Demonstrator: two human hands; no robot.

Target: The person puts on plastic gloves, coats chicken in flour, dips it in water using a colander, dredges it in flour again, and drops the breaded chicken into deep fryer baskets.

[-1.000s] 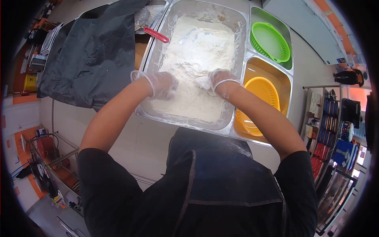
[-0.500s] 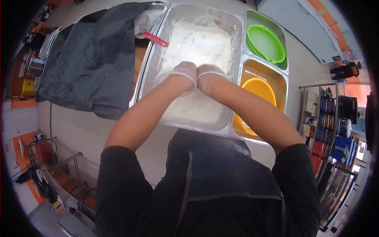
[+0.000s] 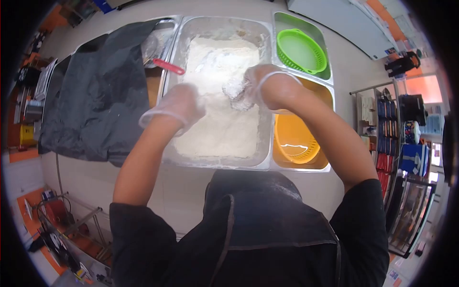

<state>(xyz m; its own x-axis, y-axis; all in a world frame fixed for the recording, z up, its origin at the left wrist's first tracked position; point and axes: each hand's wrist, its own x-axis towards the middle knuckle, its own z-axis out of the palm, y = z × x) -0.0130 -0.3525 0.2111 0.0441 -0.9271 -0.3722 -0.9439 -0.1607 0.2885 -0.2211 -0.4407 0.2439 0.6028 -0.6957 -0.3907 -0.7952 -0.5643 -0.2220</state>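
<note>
My right hand [image 3: 268, 87], in a clear plastic glove, grips a lumpy, flour-coated piece [image 3: 236, 93] over the right half of a deep metal pan. What lies under the coating cannot be made out. White flour [image 3: 220, 134] fills the pan [image 3: 215, 164], heaped toward the far side. Over the pan's left edge is my left hand [image 3: 184, 104], also gloved. Motion blurs its fingers, so whether they are closed does not show.
A red-handled utensil [image 3: 168, 66] rests across the pan's left rim. Black plastic sheeting [image 3: 98, 91] covers the containers at left. On the right, a green basket [image 3: 302, 51] sits in a metal pan beyond a yellow basket [image 3: 296, 138] in another.
My hands were together, wrist-deep in the flour. They have come up and apart, the left toward the left rim, the right rightward with the floured piece now showing.
</note>
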